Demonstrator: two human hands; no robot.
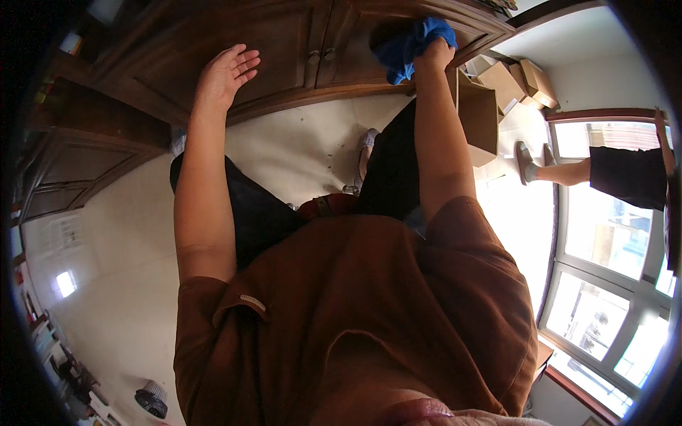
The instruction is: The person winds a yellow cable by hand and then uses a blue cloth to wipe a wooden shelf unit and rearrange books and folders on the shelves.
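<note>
My right hand (438,52) grips a crumpled blue cloth (407,52) against the right door (362,40) of a dark brown wooden cabinet. Part of the cloth hangs loose to the left of my fingers. In front of the left cabinet door (277,32), my left hand (228,72) is held up with nothing in it, its fingers somewhat apart. Whether it touches the wood I cannot tell. Two small round knobs (313,57) sit where the doors meet, between my hands.
An open cardboard box (478,114) stands right of the cabinet, with more cartons (537,82) behind it. Another person's leg (565,174) shows by the glazed door (602,229) at the right. A second wooden cabinet (80,165) stands left. A dark object (151,400) lies on the tiled floor.
</note>
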